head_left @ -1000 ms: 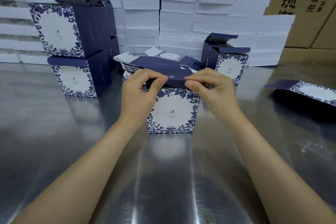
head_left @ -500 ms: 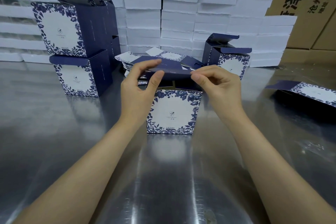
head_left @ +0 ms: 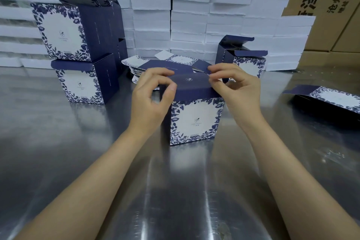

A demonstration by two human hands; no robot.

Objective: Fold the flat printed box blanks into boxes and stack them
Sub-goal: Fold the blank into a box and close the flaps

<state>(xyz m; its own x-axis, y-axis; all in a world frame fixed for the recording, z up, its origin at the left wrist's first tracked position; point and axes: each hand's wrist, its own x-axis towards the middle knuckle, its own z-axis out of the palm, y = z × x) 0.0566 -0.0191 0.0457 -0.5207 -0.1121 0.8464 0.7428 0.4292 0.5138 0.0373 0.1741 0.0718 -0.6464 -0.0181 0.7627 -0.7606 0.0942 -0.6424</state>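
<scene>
Box (head_left: pixel 195 121) upright at centre of steel table (head_left: pixel 58 161), printed face toward camera, navy lid (head_left: pixel 191 85) lying across the top. Left hand (head_left: pixel 150 99) at lid's left edge: wrist cocked up, fingers curled, thumb and index tip pinching the lid's left corner. Right hand (head_left: pixel 237 91) mirrored at right edge: index and thumb nipping the lid's far right corner, other fingers loosely bent above (palm facing left). Both forearms bare, running in from the bottom corners and converging on the box. Pile of flat blanks (head_left: pixel 167 64) just behind the hands. Stack of folded boxes (head_left: pixel 78 50) at left, upper ones with flaps standing open. One open-flapped box (head_left: pixel 243 56) behind right hand, one part-folded blank (head_left: pixel 327 99) lying flat at far right. White foam trays (head_left: pixel 194 15) stacked along the back, brown cartons (head_left: pixel 331 6) at right rear.
</scene>
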